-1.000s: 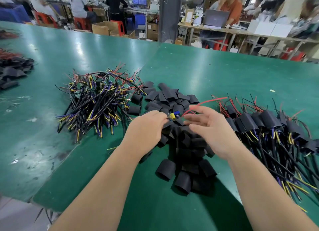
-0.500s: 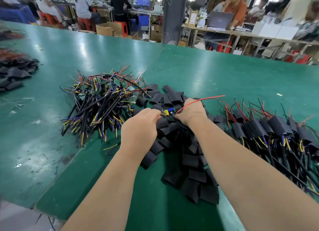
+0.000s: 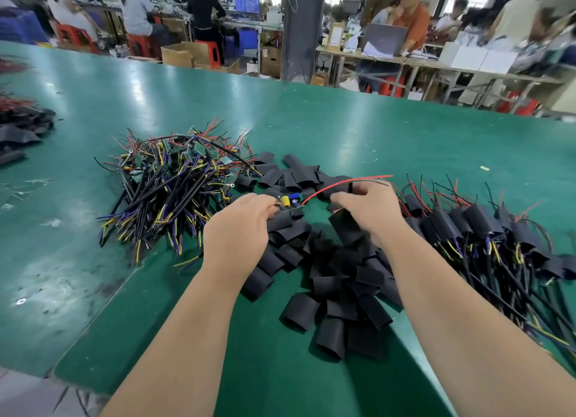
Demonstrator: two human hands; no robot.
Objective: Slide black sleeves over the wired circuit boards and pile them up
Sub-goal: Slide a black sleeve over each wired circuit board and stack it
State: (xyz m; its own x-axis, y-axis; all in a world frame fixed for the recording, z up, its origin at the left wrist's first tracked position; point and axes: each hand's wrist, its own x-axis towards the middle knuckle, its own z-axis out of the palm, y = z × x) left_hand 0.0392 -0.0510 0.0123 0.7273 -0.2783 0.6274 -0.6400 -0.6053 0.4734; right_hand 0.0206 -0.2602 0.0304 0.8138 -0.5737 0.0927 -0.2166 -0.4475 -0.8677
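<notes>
Starting the sleeving step: the left hand [image 3: 237, 232] is pinching a board [image 3: 290, 202] over the loose sleeves [image 3: 343, 285]. The right hand [image 3: 374, 211] seems to be curling its fingers round a sleeve [image 3: 341, 187]. Next the red wire [image 3: 374, 177] likely needs threading through.

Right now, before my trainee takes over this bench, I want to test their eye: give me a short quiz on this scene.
1. True or false: the circuit board in the left hand already wears a black sleeve.
2. The sleeved boards are piled: A) left of the hands, B) right of the hands, C) between them.
3. Fill in: the wire running from the board toward the right hand is ___.
Key: 1 false; 2 B; 3 red.
</notes>
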